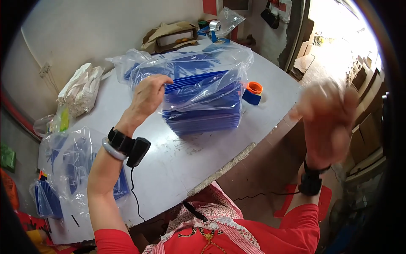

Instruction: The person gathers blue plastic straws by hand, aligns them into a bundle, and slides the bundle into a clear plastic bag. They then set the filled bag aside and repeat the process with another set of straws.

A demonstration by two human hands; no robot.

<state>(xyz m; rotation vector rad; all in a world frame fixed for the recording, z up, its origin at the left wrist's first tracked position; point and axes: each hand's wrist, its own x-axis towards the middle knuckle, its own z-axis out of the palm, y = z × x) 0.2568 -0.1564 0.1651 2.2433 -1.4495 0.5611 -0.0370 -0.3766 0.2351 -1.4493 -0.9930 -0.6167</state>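
A tall stack of flat blue pieces (203,116) stands on the table inside a clear plastic bag (186,63). At the stack's upper left corner is my left hand (148,96), its fingers closed in a pinch on the bag's film; the fingertips are partly hidden. Raised off to the right, beyond the table's edge, my right hand (325,120) is smeared by motion, so its fingers and anything in them cannot be made out. Each wrist wears a black strapped device with a cable.
An orange tape roll on a blue holder (253,93) lies right of the stack. More bagged blue pieces (76,165) cover the table's left side. Behind them sits a white bundle (80,89); an open brown paper package (171,38) rests near the wall. The table's front edge (222,168) looks worn.
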